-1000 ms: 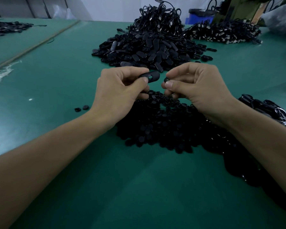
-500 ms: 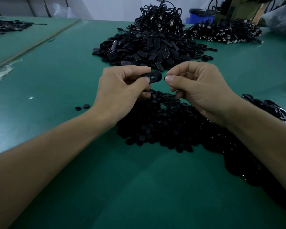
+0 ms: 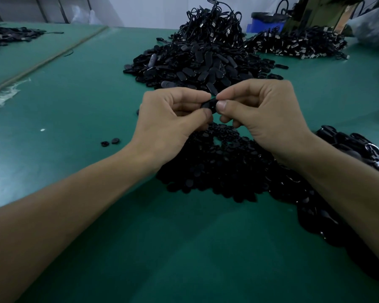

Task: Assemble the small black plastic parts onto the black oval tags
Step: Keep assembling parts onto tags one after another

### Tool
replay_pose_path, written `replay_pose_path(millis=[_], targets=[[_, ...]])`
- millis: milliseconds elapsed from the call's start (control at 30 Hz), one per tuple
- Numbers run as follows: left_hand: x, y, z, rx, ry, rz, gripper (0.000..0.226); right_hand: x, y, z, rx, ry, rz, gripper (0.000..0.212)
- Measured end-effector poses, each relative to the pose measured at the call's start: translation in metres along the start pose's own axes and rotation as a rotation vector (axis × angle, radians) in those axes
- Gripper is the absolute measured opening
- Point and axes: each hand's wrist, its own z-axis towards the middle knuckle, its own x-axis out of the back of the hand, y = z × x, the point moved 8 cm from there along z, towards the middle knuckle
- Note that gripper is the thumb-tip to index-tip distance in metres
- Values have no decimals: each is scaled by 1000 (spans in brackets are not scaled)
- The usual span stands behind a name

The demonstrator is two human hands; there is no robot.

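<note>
On the broad green-topped work table [image 3: 74, 110], between the far heap of black oval plastic tags [image 3: 195, 62] and the nearer spread of small black round plastic parts [image 3: 223, 169], my two hands have closed the gap that stood between them half a second ago.

My left hand [image 3: 169, 121] has kept its place, thumb and forefinger clamped on one black oval plastic tag [image 3: 208, 105]. My right hand [image 3: 265, 114] has come across, and its thumb and forefinger are now pinched together on the tag's other end, touching my left fingertips.

The tag is held in the air over the far edge of the spread of round parts, well above the table. Its long axis runs across the view from left to right, and its right end points at my right hand and sits slightly higher. Only a short stretch of it shows between the fingers.

The small black plastic part that my right hand brought in is hidden inside the pinch. I take this to be the pressing-in step for this tag, though I cannot tell whether the part has seated.

Two stray round black parts [image 3: 109, 142] lie apart, left of my left wrist.
</note>
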Motion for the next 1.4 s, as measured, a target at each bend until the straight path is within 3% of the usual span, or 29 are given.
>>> replay_pose_path(millis=[900, 1400], targets=[[-6, -6, -3, 140, 5, -251, 17, -5, -19, -9, 189, 40, -215, 11], [-5, -3, -4, 97, 16, -163, 18, -6, -26, -12, 156, 117, -443, 11]])
